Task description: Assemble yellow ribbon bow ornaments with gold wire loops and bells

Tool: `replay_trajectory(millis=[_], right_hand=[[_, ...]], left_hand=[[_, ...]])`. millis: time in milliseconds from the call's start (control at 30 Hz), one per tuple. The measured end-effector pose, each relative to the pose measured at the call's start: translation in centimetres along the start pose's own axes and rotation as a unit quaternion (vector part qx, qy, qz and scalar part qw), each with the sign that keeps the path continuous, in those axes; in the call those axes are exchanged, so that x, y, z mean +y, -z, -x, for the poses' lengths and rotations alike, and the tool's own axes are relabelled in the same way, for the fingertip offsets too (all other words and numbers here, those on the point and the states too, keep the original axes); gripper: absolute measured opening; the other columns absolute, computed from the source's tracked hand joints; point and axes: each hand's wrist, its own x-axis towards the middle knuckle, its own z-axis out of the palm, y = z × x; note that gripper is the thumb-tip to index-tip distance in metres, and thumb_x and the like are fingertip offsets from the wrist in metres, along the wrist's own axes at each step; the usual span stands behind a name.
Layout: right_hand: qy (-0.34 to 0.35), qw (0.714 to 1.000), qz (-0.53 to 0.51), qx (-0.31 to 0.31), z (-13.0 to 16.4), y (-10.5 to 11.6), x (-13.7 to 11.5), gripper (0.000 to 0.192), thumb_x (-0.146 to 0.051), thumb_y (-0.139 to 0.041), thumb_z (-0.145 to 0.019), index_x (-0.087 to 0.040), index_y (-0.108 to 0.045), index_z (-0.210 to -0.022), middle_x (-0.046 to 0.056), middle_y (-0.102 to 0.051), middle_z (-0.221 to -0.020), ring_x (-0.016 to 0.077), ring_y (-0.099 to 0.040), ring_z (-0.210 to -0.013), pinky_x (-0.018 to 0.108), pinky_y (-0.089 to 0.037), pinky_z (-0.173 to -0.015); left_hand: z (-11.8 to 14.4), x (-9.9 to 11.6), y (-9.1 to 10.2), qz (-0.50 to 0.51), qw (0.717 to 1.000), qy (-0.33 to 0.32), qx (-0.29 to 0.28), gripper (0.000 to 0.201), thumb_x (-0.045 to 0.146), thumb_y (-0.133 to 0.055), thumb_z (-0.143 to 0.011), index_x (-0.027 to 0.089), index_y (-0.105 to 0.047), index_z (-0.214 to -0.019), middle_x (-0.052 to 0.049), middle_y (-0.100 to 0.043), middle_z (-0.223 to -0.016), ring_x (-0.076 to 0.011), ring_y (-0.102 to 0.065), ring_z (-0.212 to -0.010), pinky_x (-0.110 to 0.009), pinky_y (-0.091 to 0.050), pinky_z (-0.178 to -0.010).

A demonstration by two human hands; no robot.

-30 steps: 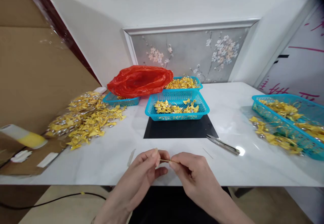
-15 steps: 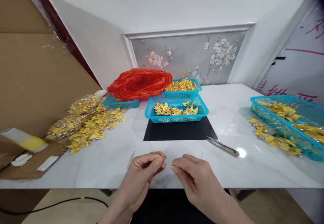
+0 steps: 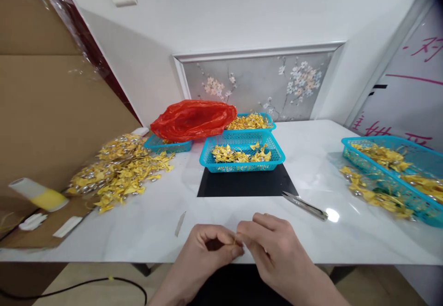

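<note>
Both hands meet low over the front edge of the white table. My left hand [image 3: 216, 250] is closed, thumb and fingertips pinched on a thin yellowish thread [image 3: 236, 238]. My right hand [image 3: 268, 241] also pinches at this thread, its fingertips touching or nearly touching the left ones. Most of the thread is hidden by the fingers. Beyond my right hand lie metal thread snips [image 3: 305, 205], blades toward the black mat [image 3: 242, 184]. A blue basket [image 3: 242, 167] holding yellow ribbon bows with silvery beads stands at the mat's far edge.
At left lies a heap of yellow bows [image 3: 128, 177], partly bagged, near a white and yellow roll [image 3: 39, 194]. A red plastic bag [image 3: 194, 120] covers part of a blue basket [image 3: 168, 147]. Another basket [image 3: 394, 172] with bows stands right. A small clear strip [image 3: 180, 224] lies on the table.
My hands have come together, the left moving right and slightly down to meet the right fingertips. The view has tilted up a little. The snips and baskets stay in place.
</note>
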Motion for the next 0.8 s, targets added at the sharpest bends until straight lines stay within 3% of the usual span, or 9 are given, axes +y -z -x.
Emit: replay_trajectory(millis=[167,367,567,800], right_hand=[[-0.016,1.000,0.009,0.001,0.4,0.9,0.2,0.021,-0.011,-0.044,-0.095,-0.020,-0.058,-0.083,-0.001,-0.052,-0.064,0.0125,-0.046,-0.053,0.024,-0.036,-0.053],[-0.026,0.997,0.058,-0.040,2.5,3.2,1.8,0.020,-0.017,-0.043,-0.099,-0.021,-0.062,-0.093,0.002,-0.060,-0.072,0.0139,-0.057,-0.057,0.024,-0.044,-0.053],[-0.016,0.989,0.146,0.013,4.3,6.4,3.0,0.017,-0.018,-0.047,-0.098,-0.021,-0.062,-0.091,0.000,-0.056,-0.065,0.0120,-0.056,-0.052,0.022,-0.044,-0.048],[-0.006,0.962,0.254,0.100,4.5,8.3,3.6,0.019,-0.024,-0.048,-0.098,-0.019,-0.065,-0.093,0.002,-0.062,-0.068,0.0122,-0.061,-0.054,0.023,-0.045,-0.051]], left_hand=[[0.0,1.0,0.6,0.008,0.997,-0.047,0.066,0.023,0.019,-0.085,-0.068,0.017,-0.065,-0.057,0.001,-0.069,-0.067,-0.0110,-0.056,-0.064,-0.021,-0.043,-0.063],[0.2,2.4,1.8,0.016,0.991,-0.074,0.108,0.030,0.022,-0.085,-0.067,0.018,-0.057,-0.058,0.002,-0.065,-0.065,-0.0119,-0.055,-0.065,-0.022,-0.044,-0.065],[0.4,2.5,2.5,-0.007,0.987,-0.080,0.138,0.026,0.019,-0.084,-0.069,0.018,-0.059,-0.063,0.003,-0.065,-0.065,-0.0104,-0.054,-0.064,-0.019,-0.043,-0.063],[1.1,2.7,3.0,-0.052,0.993,-0.048,0.093,0.024,0.020,-0.085,-0.069,0.017,-0.061,-0.063,0.002,-0.065,-0.062,-0.0098,-0.052,-0.060,-0.018,-0.040,-0.058]])
